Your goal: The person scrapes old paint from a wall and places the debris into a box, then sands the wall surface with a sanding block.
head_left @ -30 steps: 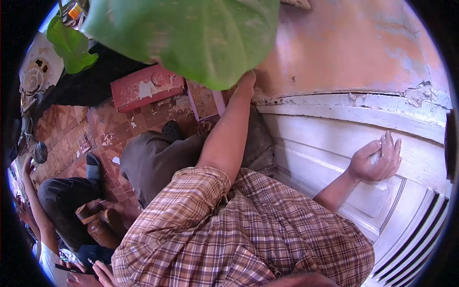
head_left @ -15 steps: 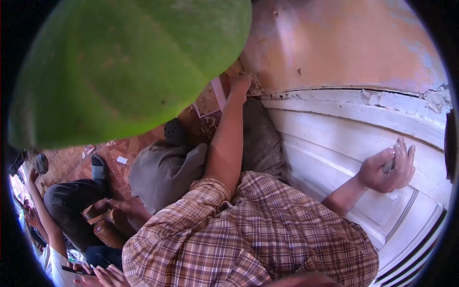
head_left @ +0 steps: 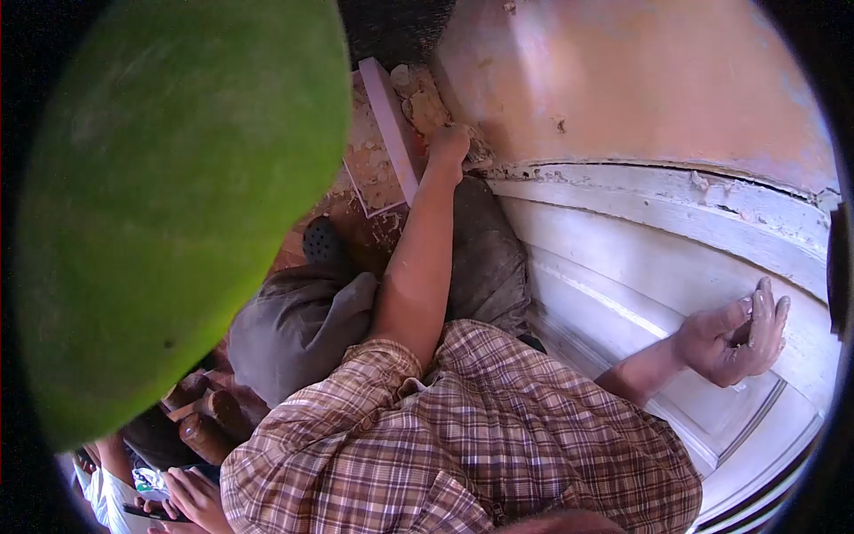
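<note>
My left hand (head_left: 449, 145) is closed at the end of my stretched arm, low in the corner beside a crumbling lump (head_left: 478, 147) at the foot of the orange wall; what its fingers grip is hidden. On the right, my right hand (head_left: 737, 334) is cupped, palm up, in front of the white panelling (head_left: 623, 258). Pale smears coat its curled fingers and thumb, and whatever lies inside them cannot be made out. Left of my left hand stands a pinkish-white strip (head_left: 391, 129), beside a thin pale frame (head_left: 363, 198) on a debris-covered surface.
A large green leaf-like shape (head_left: 178, 205) blocks the upper left. The orange wall (head_left: 623, 80) rises above a chipped white ledge (head_left: 640, 185). At the lower left are brown wooden pieces (head_left: 213, 418) and another person's hand (head_left: 197, 500). A dark perforated shoe (head_left: 322, 238) is near my knee.
The green shape has shifted left and down, uncovering more of the pale strip and corner. My right hand has moved slightly right and down. My left hand has stayed nearly in place.
</note>
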